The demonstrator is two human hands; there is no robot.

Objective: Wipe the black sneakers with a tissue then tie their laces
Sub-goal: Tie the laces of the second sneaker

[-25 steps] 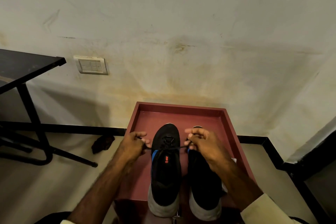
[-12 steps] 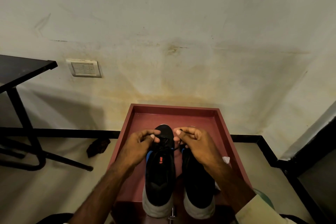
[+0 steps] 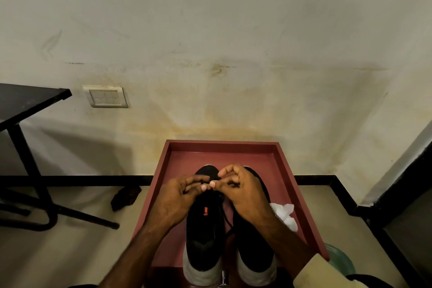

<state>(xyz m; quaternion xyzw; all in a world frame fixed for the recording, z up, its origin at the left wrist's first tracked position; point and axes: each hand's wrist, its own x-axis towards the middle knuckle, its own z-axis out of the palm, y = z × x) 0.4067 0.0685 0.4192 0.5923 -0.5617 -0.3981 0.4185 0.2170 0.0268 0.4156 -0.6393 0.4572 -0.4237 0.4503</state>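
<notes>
Matt black cloth sneakers (image 3: pixel 203 229), crumpled paper tissue (image 3: pixel 284 215), smooth tray (image 3: pixel 222 144).

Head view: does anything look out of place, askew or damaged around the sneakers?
Nothing serious. A crumpled tissue lies in the tray beside the right sneaker, a dark scrap lies on the floor left of the tray, and the wall above is stained yellow-brown. The left hand and right hand pinch the left sneaker's laces.

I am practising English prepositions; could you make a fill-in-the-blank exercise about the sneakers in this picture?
____ black sneakers stand in the red tray.
The white tissue lies to the ____ of them.
The left hand and right hand pinch laces over the ____ sneaker.
Missing: Two; right; left.
</notes>
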